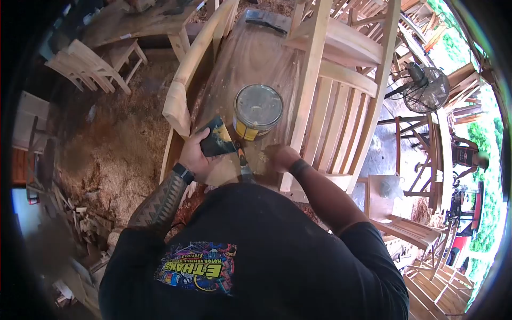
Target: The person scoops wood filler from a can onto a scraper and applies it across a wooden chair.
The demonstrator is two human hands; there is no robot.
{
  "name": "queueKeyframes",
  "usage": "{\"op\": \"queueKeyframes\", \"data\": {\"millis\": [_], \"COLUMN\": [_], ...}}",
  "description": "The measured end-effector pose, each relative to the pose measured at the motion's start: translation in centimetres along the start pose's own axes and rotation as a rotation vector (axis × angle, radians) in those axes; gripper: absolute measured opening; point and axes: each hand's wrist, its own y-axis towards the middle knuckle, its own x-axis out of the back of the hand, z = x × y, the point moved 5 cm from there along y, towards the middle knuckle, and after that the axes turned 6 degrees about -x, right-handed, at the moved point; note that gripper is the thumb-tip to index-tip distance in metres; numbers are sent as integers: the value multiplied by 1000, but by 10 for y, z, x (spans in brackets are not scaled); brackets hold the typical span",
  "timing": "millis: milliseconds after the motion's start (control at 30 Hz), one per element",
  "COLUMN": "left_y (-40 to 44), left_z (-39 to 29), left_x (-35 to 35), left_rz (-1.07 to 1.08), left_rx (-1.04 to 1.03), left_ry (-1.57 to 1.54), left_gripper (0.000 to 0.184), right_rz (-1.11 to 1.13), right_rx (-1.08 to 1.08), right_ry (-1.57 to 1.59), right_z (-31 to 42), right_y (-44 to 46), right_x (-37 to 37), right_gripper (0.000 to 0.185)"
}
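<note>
My left hand (196, 153) grips a dark flat square spreader (217, 137) with yellowish paste smeared on its face. A putty knife (242, 158) with an orange and black handle lies between my hands, its blade towards my body. My right hand (282, 158) is low over the wooden surface, right of the putty knife; its fingers are blurred, and whether they hold anything is unclear. Just beyond both hands a round metal can (258, 106) with a yellow label stands on the wooden board (256, 58), its top covered by a greyish lid.
Slatted wooden chair frames (336, 117) stand close on the right, and a curved wooden rail (184, 90) borders the left. A dark brush-like tool (265, 24) lies at the board's far end. Sawdust covers the floor (101, 144). A fan (424, 88) and another person (466, 153) are farther right.
</note>
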Motion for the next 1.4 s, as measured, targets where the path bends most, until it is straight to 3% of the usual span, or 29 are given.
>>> {"op": "queueKeyframes", "data": {"millis": [100,300,400,600,900,1100,1200,1300,1400], "left_y": [-1,-5,-2,-4,-2,-1,1,-7,-1], "left_z": [-1,-4,-4,-5,-6,-9,-9,-10,-12], "left_x": [8,5,8,6,4,-9,-29,-75,-124], "left_rz": [-9,-6,-14,-21,-5,27,56,173,269], "left_rx": [-2,-33,-46,-16,-2,-83,-46,21,-45], "left_ry": [34,43,46,3,44,85,17,-98,-85], "left_gripper": [43,44,44,42,40,44,47,51,51], "right_rz": [-176,156,106,222,96,-110,-158,-339,-565], "right_rx": [154,-63,-27,-138,-60,-178,-128,-42,115], "right_ry": [79,-108,-124,-43,-69,306,363,551,587], "right_z": [-10,-5,-17,10,-2,1,22,39,56], "right_y": [11,22,33,15,20,-25,-60,-88,-103], "right_x": [-33,-18,-43,-1,23,108,171,225,264], "right_gripper": [32,28,24,32,32,32,30,26,24]}}
